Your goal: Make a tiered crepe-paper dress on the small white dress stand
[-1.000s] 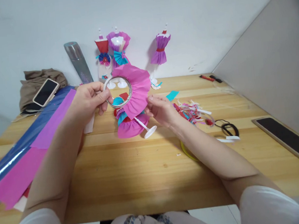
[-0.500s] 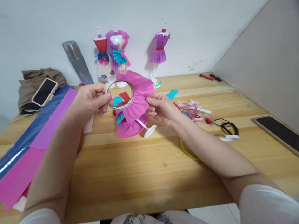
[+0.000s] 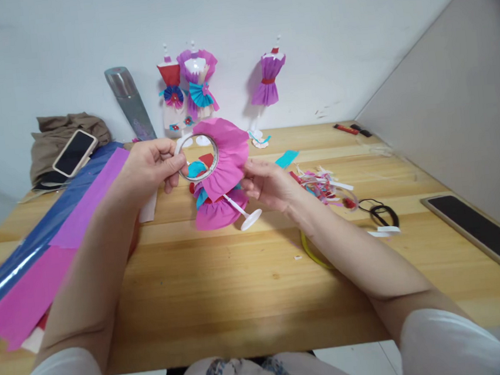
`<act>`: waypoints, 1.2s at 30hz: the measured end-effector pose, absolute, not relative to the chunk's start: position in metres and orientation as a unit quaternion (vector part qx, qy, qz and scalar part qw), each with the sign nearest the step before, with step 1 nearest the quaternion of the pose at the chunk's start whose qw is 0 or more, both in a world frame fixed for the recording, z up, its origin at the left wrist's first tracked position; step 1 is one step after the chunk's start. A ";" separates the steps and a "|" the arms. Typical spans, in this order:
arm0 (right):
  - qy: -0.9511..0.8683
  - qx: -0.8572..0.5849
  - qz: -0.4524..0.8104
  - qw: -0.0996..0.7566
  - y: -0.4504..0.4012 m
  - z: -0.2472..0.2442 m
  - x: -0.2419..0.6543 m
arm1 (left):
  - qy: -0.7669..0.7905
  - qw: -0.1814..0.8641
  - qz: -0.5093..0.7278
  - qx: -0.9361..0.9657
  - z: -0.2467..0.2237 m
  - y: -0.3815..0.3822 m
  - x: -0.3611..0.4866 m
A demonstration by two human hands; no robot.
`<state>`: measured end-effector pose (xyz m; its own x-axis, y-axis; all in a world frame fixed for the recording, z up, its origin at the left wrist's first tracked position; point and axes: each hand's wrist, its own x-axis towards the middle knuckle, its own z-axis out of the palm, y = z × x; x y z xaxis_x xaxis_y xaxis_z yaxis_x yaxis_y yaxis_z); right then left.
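My left hand (image 3: pixel 162 165) pinches the left side of a tape roll (image 3: pixel 216 162) above the table. Pleated pink crepe paper (image 3: pixel 228 145) fans out from the roll's right side. At the paper's right edge is my right hand (image 3: pixel 270 184), its thumb and fingers closed on it. Behind and below them a small mannequin in a pink skirt (image 3: pixel 220 217) lies tilted, its white stand (image 3: pixel 250 218) toward me. The paper hides part of it. Red and blue paper pieces (image 3: pixel 196 169) show through the roll's hole.
Three dressed mannequins (image 3: pixel 268 79) stand by the wall. Left are a bottle (image 3: pixel 129 102), a phone (image 3: pixel 75 153) on brown cloth (image 3: pixel 50 136) and pink paper sheets (image 3: pixel 34 291). To the right lie paper scraps (image 3: pixel 320 185), a black band (image 3: pixel 385 215) and a dark phone-like slab (image 3: pixel 479 230).
My right hand and the paper's right edge have shifted slightly left, and the pleats have drawn closer to the roll. My left hand stays nearly in place, still holding the roll.
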<state>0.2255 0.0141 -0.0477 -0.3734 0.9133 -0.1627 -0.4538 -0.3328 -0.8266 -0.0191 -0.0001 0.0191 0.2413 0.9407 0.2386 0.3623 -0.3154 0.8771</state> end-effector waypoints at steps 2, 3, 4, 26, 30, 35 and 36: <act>-0.356 -0.337 0.751 0.443 0.014 -0.050 0.225 | 0.459 0.365 0.399 0.704 0.019 0.000 -0.019; -0.360 -0.343 0.751 0.435 0.014 -0.051 0.224 | 0.458 0.370 0.397 0.704 0.019 -0.001 -0.018; -0.367 -0.348 0.749 0.428 0.014 -0.052 0.223 | 0.458 0.373 0.395 0.703 0.019 -0.001 -0.017; -0.328 -0.370 0.723 0.482 0.014 -0.058 0.216 | 0.457 0.375 0.406 0.697 0.022 -0.002 -0.020; -0.346 -0.372 0.708 0.490 0.011 -0.055 0.215 | 0.461 0.365 0.418 0.692 0.023 -0.002 -0.023; -0.378 -0.345 0.708 0.487 0.007 -0.054 0.214 | 0.460 0.380 0.407 0.692 0.025 -0.004 -0.021; -0.385 -0.346 0.704 0.487 0.007 -0.055 0.214 | 0.461 0.380 0.402 0.694 0.025 -0.005 -0.021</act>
<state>0.2142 0.0072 -0.0555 -0.2867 0.9513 -0.1131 -0.4188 -0.2306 -0.8783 -0.0208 -0.0047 0.0248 0.2529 0.9450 0.2075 0.3343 -0.2866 0.8978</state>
